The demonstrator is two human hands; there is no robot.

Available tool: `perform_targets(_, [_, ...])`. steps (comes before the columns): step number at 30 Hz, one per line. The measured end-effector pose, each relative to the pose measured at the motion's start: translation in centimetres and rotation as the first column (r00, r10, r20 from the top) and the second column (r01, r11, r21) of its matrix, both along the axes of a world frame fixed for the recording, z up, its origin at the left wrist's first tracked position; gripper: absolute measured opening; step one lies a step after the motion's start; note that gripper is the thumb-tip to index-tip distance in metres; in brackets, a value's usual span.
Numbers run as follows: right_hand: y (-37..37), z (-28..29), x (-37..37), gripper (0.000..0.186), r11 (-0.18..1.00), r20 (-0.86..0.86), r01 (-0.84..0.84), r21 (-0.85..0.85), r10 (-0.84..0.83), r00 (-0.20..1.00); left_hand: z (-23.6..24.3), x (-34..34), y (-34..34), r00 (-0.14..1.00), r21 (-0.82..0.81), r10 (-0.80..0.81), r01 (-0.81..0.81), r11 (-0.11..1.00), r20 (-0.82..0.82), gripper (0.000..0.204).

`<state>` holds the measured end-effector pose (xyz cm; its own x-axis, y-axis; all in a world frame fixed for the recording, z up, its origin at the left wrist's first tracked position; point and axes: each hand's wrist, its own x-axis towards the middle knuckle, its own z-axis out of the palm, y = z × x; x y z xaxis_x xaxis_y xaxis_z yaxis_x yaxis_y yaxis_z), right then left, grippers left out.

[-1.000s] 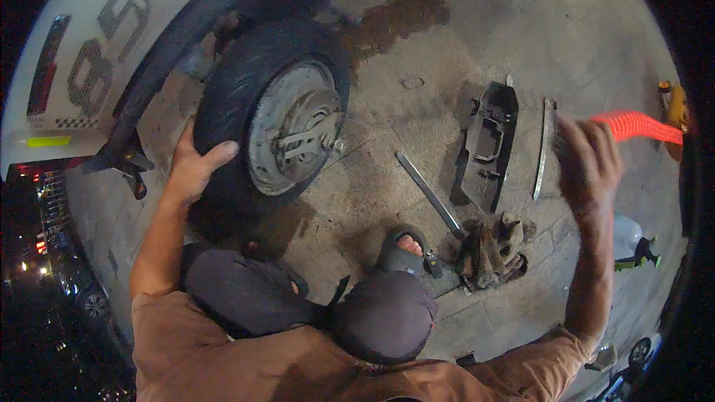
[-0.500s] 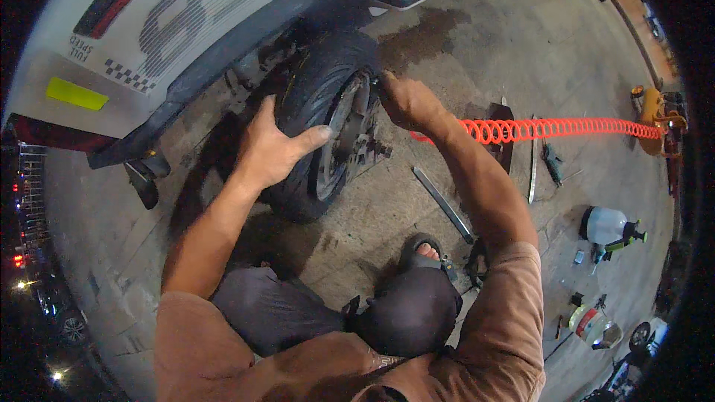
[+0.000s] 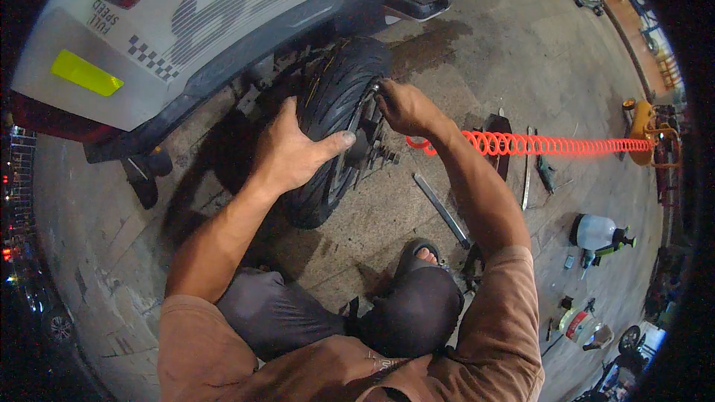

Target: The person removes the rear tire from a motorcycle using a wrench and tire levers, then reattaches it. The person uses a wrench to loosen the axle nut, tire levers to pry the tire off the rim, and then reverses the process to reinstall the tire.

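A black tire (image 3: 313, 201) on a wheel with a dark rim (image 3: 341, 171) stands upright on the ground in front of me, beside the scooter's rear. My left hand (image 3: 292, 150) grips the tire's near tread. Its thumb lies across toward the rim side, its index finger points up the tread, and its other fingers are mostly hidden. At the far upper side of the rim, my right hand (image 3: 406, 109) is closed around something. Only a small shiny metal bit (image 3: 376, 88) shows at its fingers; the fist hides the rest.
The white scooter body (image 3: 216, 22) overhangs at upper left. A coiled red hose (image 3: 551, 145) runs right to a yellow compressor (image 3: 640, 132). A flat metal bar (image 3: 442, 211) lies by my right foot. Farther right are a spray bottle (image 3: 596, 232) and a clear jar (image 3: 579, 324).
The whole view has shifted slightly, moving the scooter and wheel rightward. The wheel's rim face now appears narrower. Both hands keep their places on the wheel.
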<state>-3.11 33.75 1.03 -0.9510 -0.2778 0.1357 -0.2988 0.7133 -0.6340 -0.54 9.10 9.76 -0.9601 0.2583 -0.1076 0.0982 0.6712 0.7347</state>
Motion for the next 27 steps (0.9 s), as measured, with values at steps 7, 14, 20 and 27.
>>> perform_targets(7, [-0.4, 0.7, 0.4, 0.041, 0.996, -0.004, 0.032, 0.086, -0.032, 0.999, -0.4, -0.6, -0.1, 0.998, 0.037, -0.037, 0.039, 0.999, -0.050, 0.088])
perform_targets(14, [-1.2, 0.5, 0.5, 0.064, 0.983, -0.002, 0.118, 0.138, -0.119, 0.993, -0.6, -0.3, 0.0, 0.997, 0.027, -0.003, 0.005, 1.000, -0.079, 0.091])
perform_targets(20, [-1.6, -0.1, 0.5, 0.049, 0.962, 0.042, 0.192, 0.196, -0.204, 0.978, -0.2, -0.4, 0.0, 0.999, 0.054, -0.020, 0.022, 0.998, -0.036, 0.092])
perform_targets(27, [-1.8, -0.1, 0.4, 0.063, 0.972, -0.033, 0.198, 0.130, -0.195, 0.980, -0.6, -0.5, -0.2, 0.996, 0.011, 0.027, -0.027, 1.000, -0.081, 0.090])
